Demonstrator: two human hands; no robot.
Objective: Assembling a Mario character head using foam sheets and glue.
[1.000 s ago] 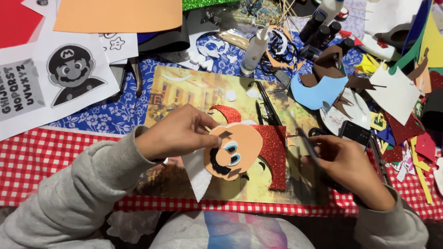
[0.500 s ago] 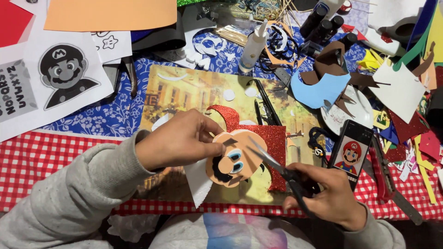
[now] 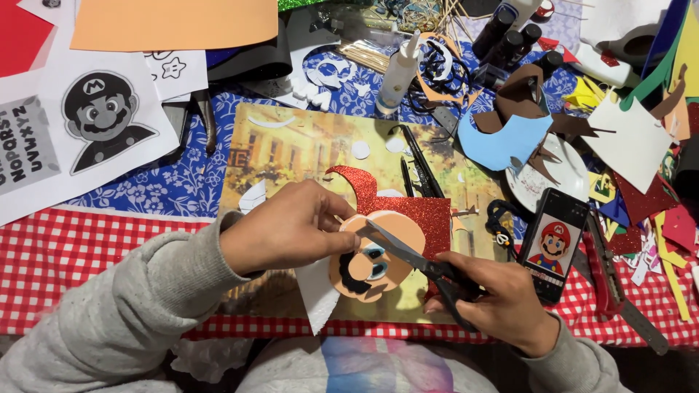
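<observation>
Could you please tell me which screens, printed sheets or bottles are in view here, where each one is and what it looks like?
Phone: right of the right hand, dark slab, lit screen with a red-capped cartoon face.
Printed sheet: far left, white, grey cartoon face.
Lettering sheet: left edge, grey with white letters.
Glue bottle: top centre, white, pointed nozzle.
Dark bottles: top right, black caps.

Scissors (image 3: 419,263), absent from the right hand (image 3: 495,298) a second ago, now sit in its grip, blades parted, tips up against the top edge of the foam face cutout (image 3: 375,255). The left hand (image 3: 291,229) shifts lower on the cutout, which tilts further over, moustache pointing down-left. The phone (image 3: 553,244), earlier part-covered by the right hand, lies fully exposed, screen lit with a cartoon figure.
</observation>
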